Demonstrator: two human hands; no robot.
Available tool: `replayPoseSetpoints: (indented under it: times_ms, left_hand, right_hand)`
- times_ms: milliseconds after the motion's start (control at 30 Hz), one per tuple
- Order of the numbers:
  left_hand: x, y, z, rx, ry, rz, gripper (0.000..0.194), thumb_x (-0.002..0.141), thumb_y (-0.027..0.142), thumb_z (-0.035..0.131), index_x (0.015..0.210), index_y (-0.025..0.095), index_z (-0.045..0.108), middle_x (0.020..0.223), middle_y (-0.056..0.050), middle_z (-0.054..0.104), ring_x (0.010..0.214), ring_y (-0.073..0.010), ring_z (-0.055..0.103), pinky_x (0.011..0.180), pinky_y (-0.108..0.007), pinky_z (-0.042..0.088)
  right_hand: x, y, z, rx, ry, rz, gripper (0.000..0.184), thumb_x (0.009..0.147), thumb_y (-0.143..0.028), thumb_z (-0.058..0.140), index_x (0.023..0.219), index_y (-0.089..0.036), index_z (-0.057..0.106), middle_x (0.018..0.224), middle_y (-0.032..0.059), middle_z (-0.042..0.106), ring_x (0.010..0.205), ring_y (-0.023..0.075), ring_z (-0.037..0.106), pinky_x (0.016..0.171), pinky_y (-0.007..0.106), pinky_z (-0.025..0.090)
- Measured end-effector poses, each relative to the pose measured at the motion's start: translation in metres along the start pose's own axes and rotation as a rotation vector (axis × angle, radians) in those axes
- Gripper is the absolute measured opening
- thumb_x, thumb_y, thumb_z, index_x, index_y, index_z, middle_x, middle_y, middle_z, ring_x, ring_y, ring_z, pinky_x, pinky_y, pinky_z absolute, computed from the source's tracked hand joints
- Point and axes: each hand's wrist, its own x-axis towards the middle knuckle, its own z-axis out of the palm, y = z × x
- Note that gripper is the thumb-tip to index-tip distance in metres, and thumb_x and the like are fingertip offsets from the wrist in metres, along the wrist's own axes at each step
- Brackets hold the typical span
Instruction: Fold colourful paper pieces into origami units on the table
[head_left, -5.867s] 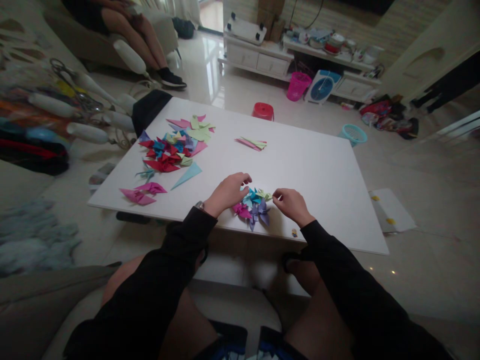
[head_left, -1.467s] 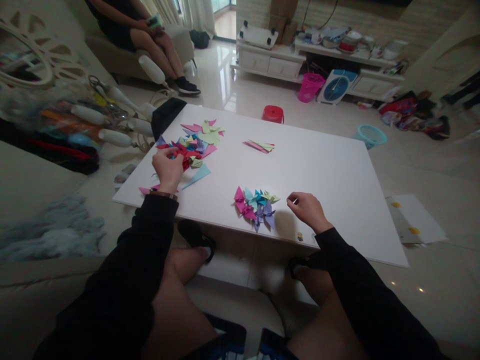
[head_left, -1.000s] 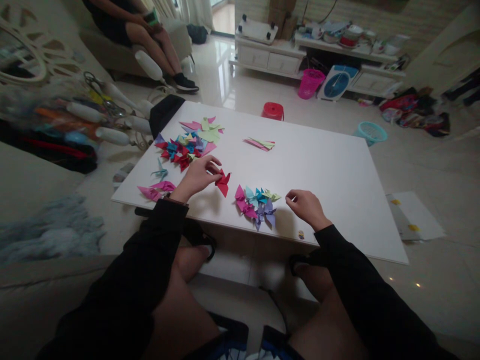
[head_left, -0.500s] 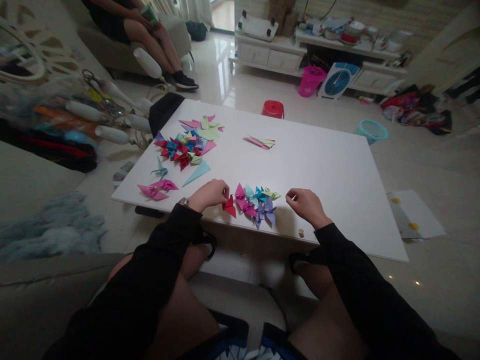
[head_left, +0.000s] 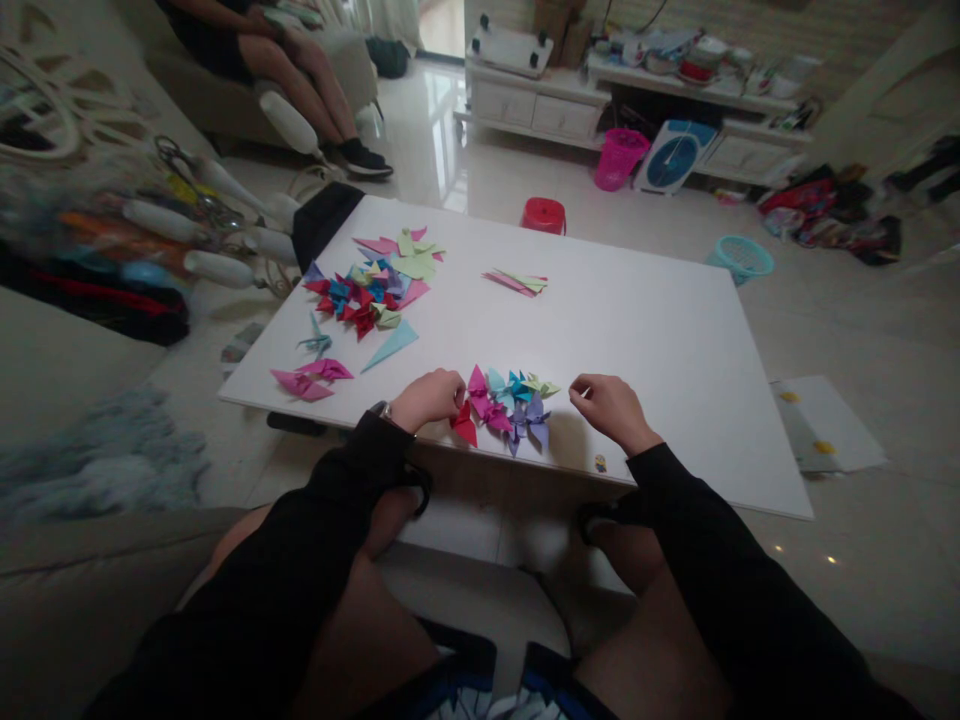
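My left hand [head_left: 433, 396] is closed at the near edge of the white table, its fingertips pinching a red paper crane [head_left: 465, 424]. That crane sits against the left side of a cluster of folded paper cranes, among them a magenta crane [head_left: 495, 414], a light blue crane [head_left: 498, 385], a lime crane [head_left: 541, 384] and a purple crane [head_left: 537, 422]. To the right of the cluster, my right hand [head_left: 609, 408] is held with thumb and fingers curled together. Nothing shows in its pinch, and it is apart from the cranes.
On the white table [head_left: 645, 330], a larger pile of paper cranes [head_left: 364, 295] lies left. Nearby are magenta cranes [head_left: 313, 378] and a pale blue folded paper [head_left: 391, 345]. Thin folded strips [head_left: 516, 283] lie further back. A seated person [head_left: 292, 75] is beyond, at upper left.
My left hand has moved a little right and nearer me, bringing the red crane up to the cluster. The right hand has barely moved. The seated person's held object has tilted flatter.
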Motion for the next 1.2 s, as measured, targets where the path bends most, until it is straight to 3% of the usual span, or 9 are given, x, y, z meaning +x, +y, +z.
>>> replayPoseSetpoints:
  times_ms: [500, 967, 1200]
  left_hand:
    - [0.0024, 0.0064, 0.0054, 0.076, 0.012, 0.019, 0.017, 0.073, 0.019, 0.067, 0.087, 0.019, 0.076, 0.085, -0.01, 0.074, 0.076, -0.022, 0.068, 0.061, -0.028, 0.04]
    - [0.0056, 0.0066, 0.0067, 0.033, 0.055, 0.041, 0.015, 0.076, 0.011, 0.062, 0.08, 0.017, 0.076, 0.078, -0.01, 0.073, 0.073, -0.0211, 0.067, 0.062, -0.028, 0.04]
    - [0.0063, 0.0052, 0.0068, 0.019, 0.025, 0.024, 0.011, 0.075, 0.014, 0.067, 0.081, 0.018, 0.075, 0.077, -0.008, 0.072, 0.071, -0.0198, 0.066, 0.063, -0.027, 0.041]
  right_hand:
    - [-0.0001, 0.001, 0.0013, 0.007, 0.02, -0.001, 0.023, 0.09, -0.033, 0.056, 0.09, -0.025, 0.078, 0.089, 0.0043, 0.079, 0.08, 0.0214, 0.068, 0.065, 0.03, 0.036]
    - [-0.001, -0.001, -0.0022, 0.0, 0.007, 0.004, 0.024, 0.092, -0.033, 0.055, 0.092, -0.024, 0.078, 0.091, 0.0052, 0.079, 0.081, 0.022, 0.068, 0.066, 0.031, 0.038]
    - [-0.0016, -0.0011, -0.0023, -0.002, 0.004, 0.003, 0.024, 0.092, -0.033, 0.056, 0.092, -0.025, 0.078, 0.092, 0.0046, 0.079, 0.083, 0.0225, 0.069, 0.066, 0.031, 0.038]
